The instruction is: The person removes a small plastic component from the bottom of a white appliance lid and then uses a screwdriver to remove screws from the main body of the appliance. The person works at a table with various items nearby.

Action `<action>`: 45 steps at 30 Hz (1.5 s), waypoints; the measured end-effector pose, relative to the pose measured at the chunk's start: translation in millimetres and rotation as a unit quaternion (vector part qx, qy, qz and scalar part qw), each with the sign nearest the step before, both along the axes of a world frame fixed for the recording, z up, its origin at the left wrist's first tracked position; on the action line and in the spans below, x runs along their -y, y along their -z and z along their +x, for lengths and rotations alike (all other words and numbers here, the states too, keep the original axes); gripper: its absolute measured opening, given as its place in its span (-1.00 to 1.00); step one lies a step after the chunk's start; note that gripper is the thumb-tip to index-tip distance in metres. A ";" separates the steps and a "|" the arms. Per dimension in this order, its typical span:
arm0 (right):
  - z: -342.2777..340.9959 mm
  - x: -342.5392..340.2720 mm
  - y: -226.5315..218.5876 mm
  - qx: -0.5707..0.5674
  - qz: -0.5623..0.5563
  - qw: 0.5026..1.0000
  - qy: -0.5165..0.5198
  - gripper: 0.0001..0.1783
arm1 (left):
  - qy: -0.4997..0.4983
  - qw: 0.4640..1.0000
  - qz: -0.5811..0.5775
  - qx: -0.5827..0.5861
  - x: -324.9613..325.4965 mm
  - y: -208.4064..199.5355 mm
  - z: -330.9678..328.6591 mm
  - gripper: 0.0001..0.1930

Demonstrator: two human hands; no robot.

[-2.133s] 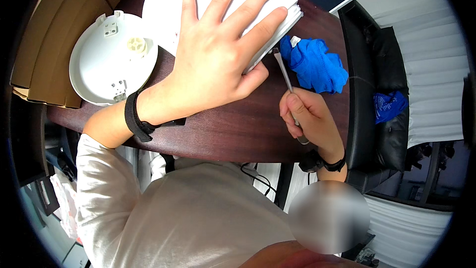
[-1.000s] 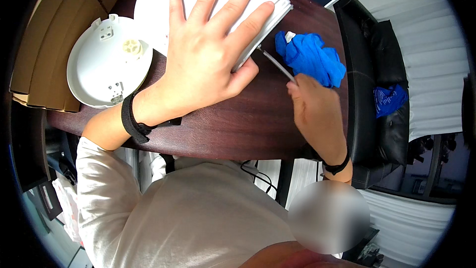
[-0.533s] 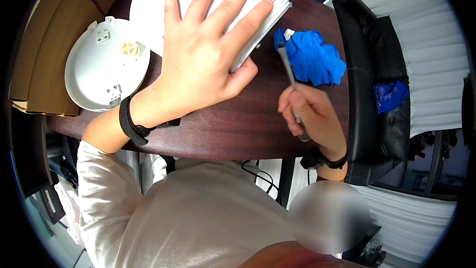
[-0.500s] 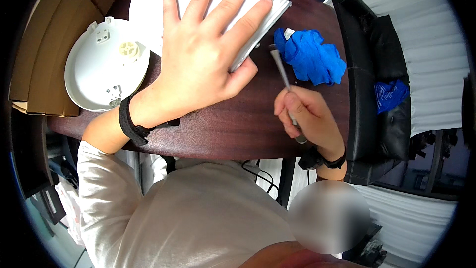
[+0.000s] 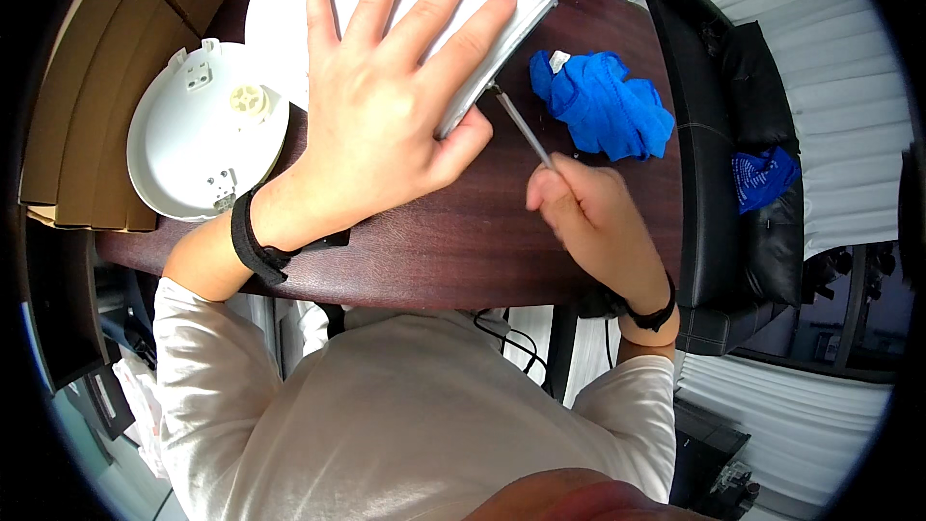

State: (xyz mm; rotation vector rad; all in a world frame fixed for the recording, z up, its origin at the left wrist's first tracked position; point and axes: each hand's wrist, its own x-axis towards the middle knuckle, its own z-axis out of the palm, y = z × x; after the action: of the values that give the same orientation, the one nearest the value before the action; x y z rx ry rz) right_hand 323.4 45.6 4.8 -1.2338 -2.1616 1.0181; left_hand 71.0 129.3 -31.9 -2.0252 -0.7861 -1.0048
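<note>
My left hand (image 5: 386, 87) lies spread over a large white plastic housing (image 5: 280, 14), its thumb at the near right edge. In my right hand (image 5: 593, 212) is a screwdriver (image 5: 526, 125) with a thin metal shaft; the fist covers its handle. The screwdriver's tip meets the housing's right edge, just past my left thumb. To the left of the housing sits a round white plastic cover (image 5: 183, 164), its inner side up, with a cream-coloured wheel-like part (image 5: 249, 102) and small fittings on it.
A crumpled blue cloth (image 5: 608, 106) lies on the dark wooden table (image 5: 434, 241), right of the screwdriver. Brown cardboard (image 5: 92, 106) stands along the left side. Beyond the table's right edge is a black sofa (image 5: 733, 251) with a blue item (image 5: 764, 178) on it.
My right hand has swung the screwdriver up and to the left, bringing its tip from beside the blue cloth to the housing's edge. My left hand stays spread on the housing.
</note>
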 end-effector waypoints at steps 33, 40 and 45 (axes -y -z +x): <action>-57.3 -30.5 -4.2 -0.107 0.198 0.969 0.100 -0.81 | -0.028 0.966 -0.236 0.101 49.7 -34.6 27.2 -0.37; -56.3 -33.5 -5.6 -0.087 0.244 0.962 0.081 -0.84 | -0.032 0.966 -0.237 0.100 49.9 -37.1 26.3 -0.36; -54.5 -35.6 0.4 -0.073 0.298 0.949 0.066 -0.88 | -0.030 0.966 -0.238 0.097 49.5 -36.8 26.3 -0.33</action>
State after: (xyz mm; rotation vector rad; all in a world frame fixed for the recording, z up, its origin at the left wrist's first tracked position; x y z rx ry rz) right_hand 268.8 81.2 4.4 -0.9547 -2.0168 0.3356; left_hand 97.4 79.8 4.9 -2.3022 -1.2874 -1.0658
